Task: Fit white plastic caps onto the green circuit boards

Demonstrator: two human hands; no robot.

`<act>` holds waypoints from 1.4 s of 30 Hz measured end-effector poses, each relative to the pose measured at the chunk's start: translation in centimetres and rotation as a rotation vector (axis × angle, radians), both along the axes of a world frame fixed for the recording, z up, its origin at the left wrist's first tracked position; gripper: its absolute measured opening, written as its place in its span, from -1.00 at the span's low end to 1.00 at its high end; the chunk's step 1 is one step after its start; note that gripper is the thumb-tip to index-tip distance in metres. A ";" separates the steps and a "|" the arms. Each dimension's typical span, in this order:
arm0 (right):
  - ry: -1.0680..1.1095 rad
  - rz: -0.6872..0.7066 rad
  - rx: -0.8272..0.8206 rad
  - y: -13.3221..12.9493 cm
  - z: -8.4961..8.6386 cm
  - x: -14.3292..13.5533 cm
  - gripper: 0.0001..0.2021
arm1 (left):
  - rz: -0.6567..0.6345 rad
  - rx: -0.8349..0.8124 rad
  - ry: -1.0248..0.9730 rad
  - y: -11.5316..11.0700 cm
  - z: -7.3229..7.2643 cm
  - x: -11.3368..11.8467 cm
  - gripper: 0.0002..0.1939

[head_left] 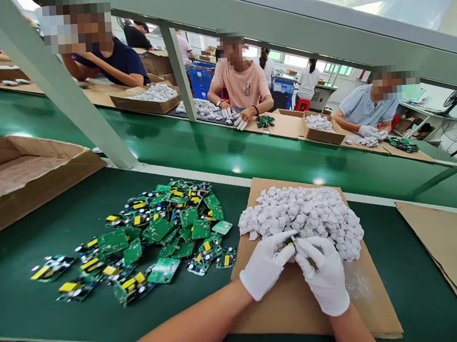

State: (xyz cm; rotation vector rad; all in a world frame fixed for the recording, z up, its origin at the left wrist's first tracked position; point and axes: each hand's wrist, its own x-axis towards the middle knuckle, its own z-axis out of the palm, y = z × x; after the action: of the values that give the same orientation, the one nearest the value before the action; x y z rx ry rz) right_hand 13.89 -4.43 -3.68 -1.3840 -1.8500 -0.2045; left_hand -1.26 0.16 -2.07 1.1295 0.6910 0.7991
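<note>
Both of my hands wear white gloves and meet over a cardboard sheet [287, 312]. My left hand [265, 264] pinches a small circuit board [290, 241], of which a dark and yellow bit shows between the fingers. My right hand [323, 271] has its fingertips closed at the same board; whether they hold a white piece too is hidden. Just beyond the hands, a heap of small white pieces [304, 207] lies on the cardboard. To the left, a loose pile of green circuit boards [158, 229] with yellow parts spreads over the dark green tabletop [23, 302].
An open cardboard box [39, 177] stands at the left. Another cardboard sheet [446, 250] lies at the right. A slanted metal post [65, 93] rises behind the boards. Across the green conveyor [212, 156], several people work at white pieces and boards.
</note>
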 end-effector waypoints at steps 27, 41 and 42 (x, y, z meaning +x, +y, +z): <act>0.451 0.030 -0.324 -0.2 -0.3 -0.7 -0.42 | -0.171 -0.231 -0.200 -0.2 0.6 0.6 -0.60; 0.792 0.197 -0.514 0.0 -0.2 -0.2 -0.51 | -0.221 -0.238 -0.136 0.0 1.1 0.3 -0.67; 0.738 0.155 -0.519 0.0 -0.1 -0.3 -0.55 | -0.221 -0.235 -0.135 0.0 1.0 0.3 -0.64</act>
State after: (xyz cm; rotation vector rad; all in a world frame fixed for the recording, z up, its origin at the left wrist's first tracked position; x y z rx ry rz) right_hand 13.61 -4.41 -3.82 -1.3732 -1.3974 0.8150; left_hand -0.94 0.17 -1.10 0.9113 0.5214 0.5840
